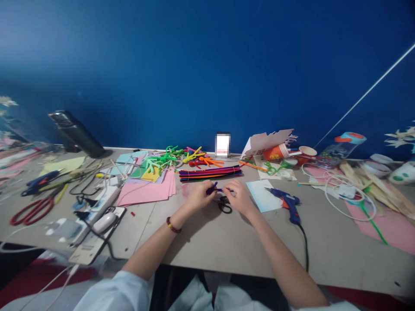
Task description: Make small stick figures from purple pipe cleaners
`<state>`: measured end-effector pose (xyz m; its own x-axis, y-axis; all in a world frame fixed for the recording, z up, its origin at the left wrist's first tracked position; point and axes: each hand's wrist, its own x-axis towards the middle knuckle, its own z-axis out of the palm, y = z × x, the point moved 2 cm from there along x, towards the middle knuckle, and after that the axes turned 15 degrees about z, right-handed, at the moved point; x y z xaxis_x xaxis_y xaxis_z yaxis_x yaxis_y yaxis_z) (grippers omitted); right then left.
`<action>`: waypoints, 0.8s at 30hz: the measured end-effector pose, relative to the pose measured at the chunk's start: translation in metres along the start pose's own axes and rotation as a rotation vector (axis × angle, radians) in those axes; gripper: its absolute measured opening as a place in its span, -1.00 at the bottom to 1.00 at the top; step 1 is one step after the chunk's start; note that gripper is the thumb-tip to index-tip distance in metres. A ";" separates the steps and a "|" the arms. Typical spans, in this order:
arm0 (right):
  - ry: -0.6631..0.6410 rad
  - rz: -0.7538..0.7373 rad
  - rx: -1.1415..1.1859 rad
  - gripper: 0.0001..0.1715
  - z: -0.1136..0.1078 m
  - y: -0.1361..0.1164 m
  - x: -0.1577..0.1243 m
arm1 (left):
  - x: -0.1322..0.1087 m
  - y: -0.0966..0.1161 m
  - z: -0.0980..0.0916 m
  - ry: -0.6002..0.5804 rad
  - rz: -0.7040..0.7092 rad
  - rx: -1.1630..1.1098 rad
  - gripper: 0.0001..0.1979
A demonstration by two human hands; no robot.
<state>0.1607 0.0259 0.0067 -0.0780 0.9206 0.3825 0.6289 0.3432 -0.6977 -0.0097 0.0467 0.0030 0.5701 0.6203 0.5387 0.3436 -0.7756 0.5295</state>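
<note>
The left hand (201,195) and right hand (240,198) pinch a fuzzy purple pipe cleaner (218,189) between fingertips. Black-handled scissors (225,207) lie just beneath those fingers.

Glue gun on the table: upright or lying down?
Lying down: the glue gun rests on its side on the table, its black cord trailing off the front edge.

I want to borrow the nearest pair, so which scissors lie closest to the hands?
The black-handled scissors, just below the left hand and right hand. The red-handled pair lies far off, at the left of the table.
</note>
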 end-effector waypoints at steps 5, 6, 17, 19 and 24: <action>-0.006 0.070 -0.031 -0.73 0.001 0.007 0.003 | 0.001 0.005 0.000 -0.151 0.120 0.003 -0.88; -0.021 0.092 -0.027 -0.73 0.001 0.009 0.003 | 0.001 0.006 -0.001 -0.168 0.143 -0.002 -0.86; -0.693 0.721 0.600 -0.58 -0.012 0.032 0.002 | 0.004 0.014 -0.003 -0.044 0.008 -0.461 -0.82; -0.721 0.724 0.757 -0.62 -0.009 0.030 0.000 | 0.002 0.013 0.000 0.037 -0.084 -0.550 -0.79; -0.618 0.712 0.886 -0.68 0.005 0.024 -0.003 | -0.001 0.007 0.006 0.266 -0.337 -0.739 -0.70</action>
<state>0.1719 0.0323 -0.0146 -0.4318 0.8019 -0.4129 -0.0260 -0.4686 -0.8830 -0.0027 0.0399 0.0023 0.2993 0.8825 0.3628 -0.1641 -0.3269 0.9307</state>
